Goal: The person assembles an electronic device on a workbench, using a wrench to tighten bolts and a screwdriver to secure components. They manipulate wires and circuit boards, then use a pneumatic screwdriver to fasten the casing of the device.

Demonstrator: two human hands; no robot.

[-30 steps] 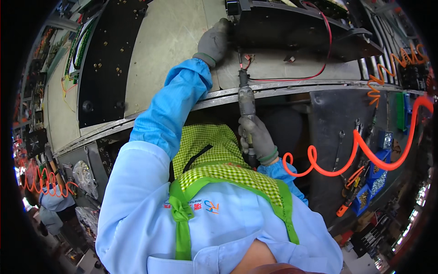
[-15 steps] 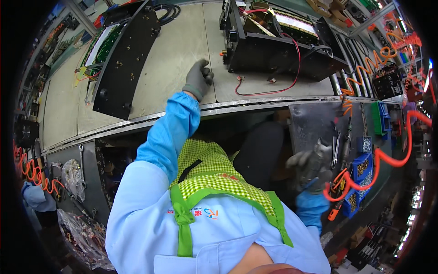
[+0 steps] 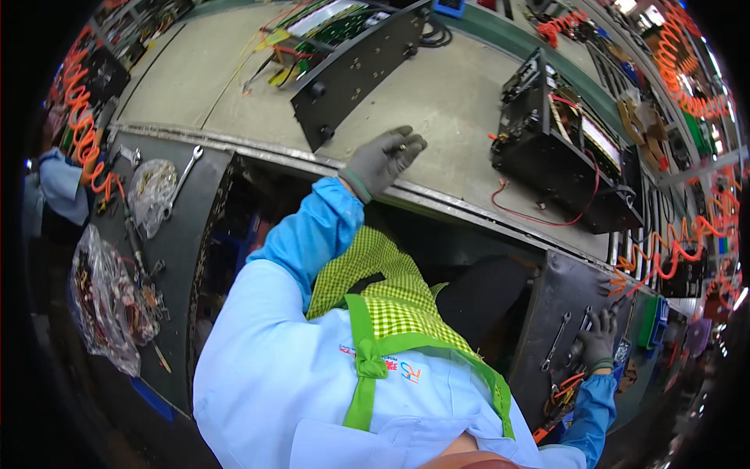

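My left hand, in a grey glove, is over the front edge of the conveyor-like workbench. Its fingers are curled, and a small brass-coloured glint shows by the fingertips; what it holds is not clear. Beyond it stands a black metal panel with green circuit boards behind. My right hand, also gloved, reaches over the dark side table with fingers apart. Close by it lie a wrench and a blue parts bin, partly hidden by the hand.
A black chassis with a red and black cable stands on the bench to the right. Orange coiled hoses hang at far right. On the left table are a wrench and bagged parts.
The view has swung to the right. My right hand has moved outward from beside my body to the tools on the side table. My left hand has drawn back toward the bench's front edge.
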